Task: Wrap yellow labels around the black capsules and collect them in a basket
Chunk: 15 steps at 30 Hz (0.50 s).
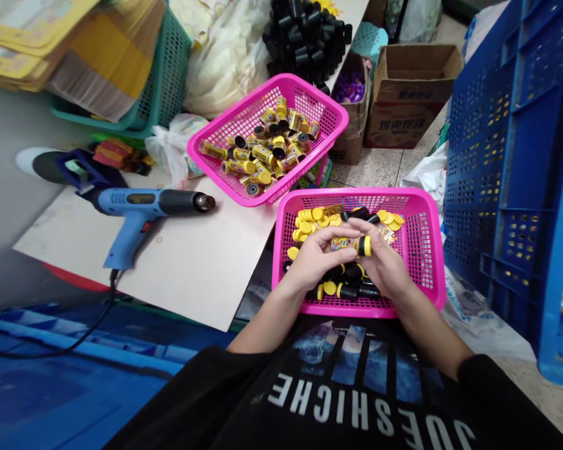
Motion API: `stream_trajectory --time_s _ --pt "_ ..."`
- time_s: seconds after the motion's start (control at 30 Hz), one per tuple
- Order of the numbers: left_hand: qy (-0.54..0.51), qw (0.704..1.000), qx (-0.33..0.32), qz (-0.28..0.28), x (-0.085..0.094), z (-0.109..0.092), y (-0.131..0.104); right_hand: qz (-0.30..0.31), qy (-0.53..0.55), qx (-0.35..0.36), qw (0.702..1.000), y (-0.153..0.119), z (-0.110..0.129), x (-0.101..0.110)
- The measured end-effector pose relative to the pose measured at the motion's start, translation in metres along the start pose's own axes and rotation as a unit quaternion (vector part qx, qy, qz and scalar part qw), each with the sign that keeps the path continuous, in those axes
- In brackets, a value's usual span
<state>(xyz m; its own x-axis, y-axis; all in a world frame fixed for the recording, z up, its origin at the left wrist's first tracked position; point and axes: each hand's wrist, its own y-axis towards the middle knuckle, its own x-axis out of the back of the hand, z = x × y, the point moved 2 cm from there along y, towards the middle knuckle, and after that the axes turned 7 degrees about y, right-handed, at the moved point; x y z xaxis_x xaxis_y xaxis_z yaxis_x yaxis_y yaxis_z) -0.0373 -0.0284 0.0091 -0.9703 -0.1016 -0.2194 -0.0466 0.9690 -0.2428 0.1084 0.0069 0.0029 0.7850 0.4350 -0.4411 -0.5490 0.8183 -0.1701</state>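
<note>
Between both hands is a small black tube [361, 246] with a yellow cap, partly wrapped in a printed yellow sleeve. My left hand [318, 253] pinches the sleeved end between thumb and fingers. Curled about the capped end, my right hand [385, 261] is closed on the same tube; some of its fingertips are hidden. Directly below the hands lies a pink basket [426, 294] in my lap. It holds loose yellow caps [306, 226], black tubes [349, 292] and clear printed sleeves [386, 233].
A second pink basket [201, 130] of sleeved tubes [263, 154] rests at the table's edge. On the white table [206, 262] lies a blue heat gun [126, 234] with a trailing cord. Blue crates [478, 187] stand at right; cardboard boxes [398, 115] sit behind.
</note>
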Motion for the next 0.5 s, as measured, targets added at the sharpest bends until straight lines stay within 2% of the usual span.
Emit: stream_trajectory --time_s 0.07,0.13,0.37,0.43,0.5 --pt "0.007 0.999 -0.039 -0.003 -0.003 0.001 0.000 0.015 0.056 -0.021 0.998 0.001 -0.005 -0.005" --pt "0.006 0.998 -0.054 -0.004 -0.005 0.001 -0.001 0.014 0.080 -0.011 0.997 0.002 -0.009 -0.007" --pt "0.018 0.999 -0.037 -0.002 -0.003 0.005 -0.003 -0.006 0.056 0.004 0.998 0.005 -0.016 -0.003" --pt "-0.011 0.999 -0.037 0.011 -0.004 0.006 -0.003 -0.002 0.054 0.008 0.998 0.006 -0.015 -0.002" --pt "-0.065 0.997 -0.009 0.042 -0.008 0.006 -0.005 0.014 0.060 -0.019 0.998 0.006 -0.012 -0.001"
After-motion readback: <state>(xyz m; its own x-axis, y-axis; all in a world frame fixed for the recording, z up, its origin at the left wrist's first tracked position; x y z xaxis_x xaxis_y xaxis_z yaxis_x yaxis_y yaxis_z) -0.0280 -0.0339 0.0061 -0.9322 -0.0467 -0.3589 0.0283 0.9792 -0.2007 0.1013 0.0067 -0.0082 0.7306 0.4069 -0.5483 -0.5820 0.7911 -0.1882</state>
